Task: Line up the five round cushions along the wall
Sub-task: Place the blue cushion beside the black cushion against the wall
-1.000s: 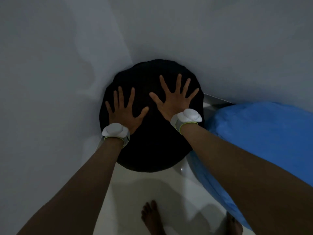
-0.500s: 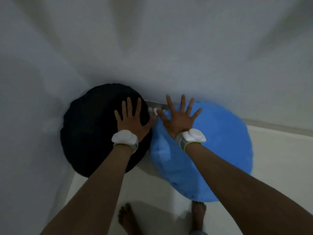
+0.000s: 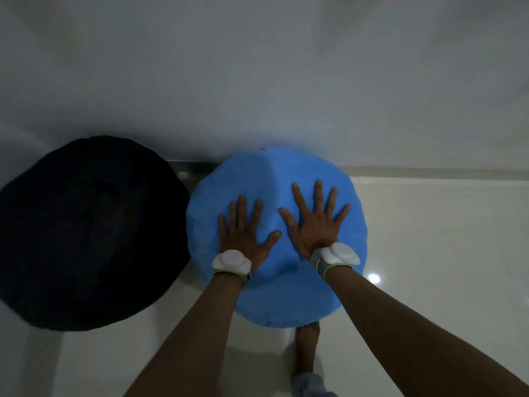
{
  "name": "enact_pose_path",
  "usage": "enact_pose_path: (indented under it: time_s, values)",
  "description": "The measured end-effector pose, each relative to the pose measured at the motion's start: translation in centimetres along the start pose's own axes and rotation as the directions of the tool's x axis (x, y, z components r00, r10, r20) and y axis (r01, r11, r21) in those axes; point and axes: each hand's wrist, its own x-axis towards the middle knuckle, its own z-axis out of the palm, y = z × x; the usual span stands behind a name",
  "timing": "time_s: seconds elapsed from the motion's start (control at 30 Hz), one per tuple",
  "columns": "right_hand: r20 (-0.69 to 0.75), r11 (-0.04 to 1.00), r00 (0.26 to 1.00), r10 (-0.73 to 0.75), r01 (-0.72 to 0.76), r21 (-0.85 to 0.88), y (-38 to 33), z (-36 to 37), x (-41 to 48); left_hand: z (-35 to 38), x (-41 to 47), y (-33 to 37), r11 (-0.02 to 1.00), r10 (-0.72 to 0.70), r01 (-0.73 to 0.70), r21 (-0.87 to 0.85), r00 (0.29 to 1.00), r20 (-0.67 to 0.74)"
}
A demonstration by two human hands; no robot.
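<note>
Against the pale wall (image 3: 257, 81), both hands, left (image 3: 243, 233) and right (image 3: 315, 222), press flat with fingers spread on the round blue plush cushion (image 3: 274, 296), just beside the round black one (image 3: 86, 233).

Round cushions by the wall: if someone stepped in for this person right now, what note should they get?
Left hand: open, flat on the round blue plush cushion.
Right hand: open, fingers spread, flat on the same cushion.
Blue cushion leans against the white wall, its lower edge on the pale glossy floor.
Round black plush cushion stands just to its left, also at the wall; whether the two touch is unclear.
Done: two cushions placed side by side.
Left: three more, none in view. A bare foot is just below the blue cushion.
</note>
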Motion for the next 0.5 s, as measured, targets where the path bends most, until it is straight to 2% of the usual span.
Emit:
enact_pose_path:
  time_s: [0.17, 0.3, 0.5]
  values:
    - [-0.098, 0.962, 0.957, -0.272, 0.268, -0.050, -1.6, 3.0, 2.2, 1.2, 2.6, -6.1, 0.996, -0.077, 0.075, -0.055, 0.997, -0.023]
    - [-0.117, 0.958, 0.954, -0.276, 0.263, -0.114, -2.5, 6.8, 4.2, 3.2, 4.3, -8.5, 0.997, -0.070, 0.068, -0.044, 0.996, -0.051]
    - [-0.161, 0.951, 0.942, -0.293, 0.270, -0.152, -0.5, 10.4, 7.5, 7.7, 7.4, -8.0, 0.999, -0.038, 0.034, -0.031, 0.989, -0.144]
